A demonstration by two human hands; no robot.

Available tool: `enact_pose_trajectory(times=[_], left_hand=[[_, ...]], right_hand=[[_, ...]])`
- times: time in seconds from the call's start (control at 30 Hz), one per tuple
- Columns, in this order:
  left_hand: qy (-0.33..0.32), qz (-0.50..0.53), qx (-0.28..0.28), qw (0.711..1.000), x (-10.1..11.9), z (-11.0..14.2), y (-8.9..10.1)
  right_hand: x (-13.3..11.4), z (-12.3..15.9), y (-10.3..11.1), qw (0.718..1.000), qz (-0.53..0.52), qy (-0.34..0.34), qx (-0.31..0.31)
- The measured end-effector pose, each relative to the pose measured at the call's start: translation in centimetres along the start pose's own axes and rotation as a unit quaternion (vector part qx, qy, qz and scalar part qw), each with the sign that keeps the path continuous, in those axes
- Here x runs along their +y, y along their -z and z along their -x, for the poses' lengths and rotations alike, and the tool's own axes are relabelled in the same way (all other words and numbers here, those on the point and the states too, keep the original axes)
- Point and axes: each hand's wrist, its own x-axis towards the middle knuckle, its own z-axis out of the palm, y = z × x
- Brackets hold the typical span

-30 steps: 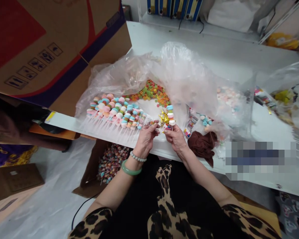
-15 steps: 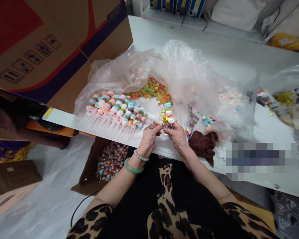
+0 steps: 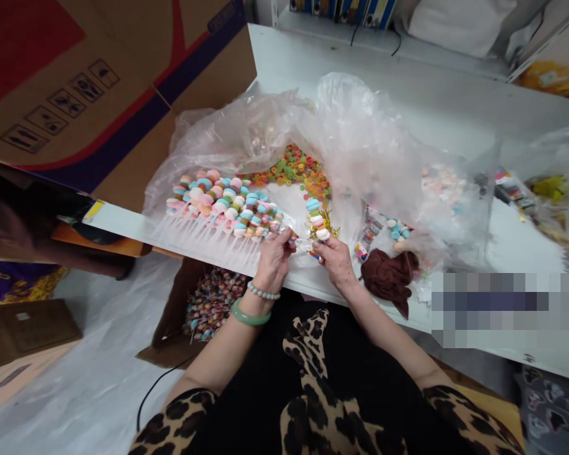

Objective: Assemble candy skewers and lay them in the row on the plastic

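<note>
- Well, holding one candy stick [image 3: 317, 218] in the right hand [image 3: 330, 251], pinched low down between thumb and fingers, over the front part of the table [image 3: 455, 95].
- Seeing soft, fat pieces in blue, green, pink, orange and white stacked up on that stick, with the top leaning a little to the left.
- Seeing shiny gold ribbon [image 3: 330, 222] just beside those pieces, mostly on the right.
- Bending the thumb and fingers of the left hand [image 3: 272, 258] close together, near a small colourful bit; cannot tell about any grip there, too tiny and blurry.
- Wearing a bead bracelet [image 3: 263, 291] and a green bangle [image 3: 250, 314] on the left arm.
- Finding lots more sticks of candy [image 3: 220, 205] side by side on the left, with white ends pointing to the front edge.
- Spotting little ring candies [image 3: 301, 165] farther back, next to crumpled clear plastic [image 3: 360, 120].
- Spotting a printed packet [image 3: 370, 232], blue and white round candies [image 3: 398, 229] and a bunched brown cloth [image 3: 389, 278] near the right hand.
- Looking down left, finding an open brown box [image 3: 168, 346] full of small, colourful things [image 3: 215, 303].
- Looking up left, finding a big cardboard box [image 3: 137, 35].
</note>
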Motion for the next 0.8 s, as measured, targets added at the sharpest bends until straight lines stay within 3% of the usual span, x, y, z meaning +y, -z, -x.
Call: enact_pose_trajectory(times=[0.2,0.27,0.4,0.63,0.8], left_hand=[[0.017,0.063,0.021,0.998,0.2,0.1,-0.5],[0.040,0.053,-0.013,0.998,-0.1,0.8,-0.4],[0.145,-0.023,-0.098,0.984,-0.9,2.1,-0.3],[0.119,-0.029,-0.110,0.986,-1.1,1.8,-0.4],[0.103,0.042,-0.060,0.992,0.4,1.0,-0.3]], right_hand=[[0.4,0.4,-0.6,1.000,0.015,-0.005,-0.011],[0.3,0.3,-0.4,1.000,0.008,-0.001,0.009],[0.0,-0.1,0.0,0.999,0.010,0.005,0.031],[-0.1,-0.2,-0.1,0.998,0.022,0.004,0.050],[-1.0,0.7,2.1,0.996,0.075,0.042,0.023]])
